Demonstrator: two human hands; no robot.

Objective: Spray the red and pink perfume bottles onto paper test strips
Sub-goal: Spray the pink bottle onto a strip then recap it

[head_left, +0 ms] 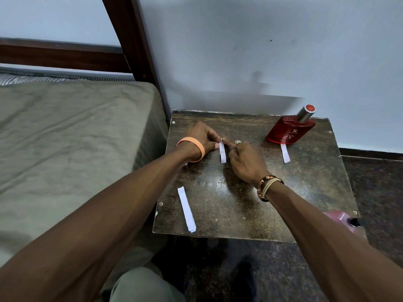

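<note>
A small dark table (pixel 305 192) stands beside a bed (pixel 76 127). The left hand (pixel 202 138) pinches the far end of the middle paper strip (pixel 222 152), fingers curled. The right hand (pixel 244 158) touches that same end with a straight forefinger, its other fingers curled. The capped red perfume bottle (pixel 290 129) stands at the table's far right, just behind a second strip (pixel 285 153). The pink bottle (pixel 342 219) sits at the near right corner, blurred and partly hidden by the right forearm. A third strip (pixel 187 209) lies near left. The bottles' contents cannot be seen.

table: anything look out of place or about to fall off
The pink bottle sits at the near right corner of the table, close to the edge, partly hidden by the right forearm. The near-left strip lies askew, its end at the front edge.
</note>
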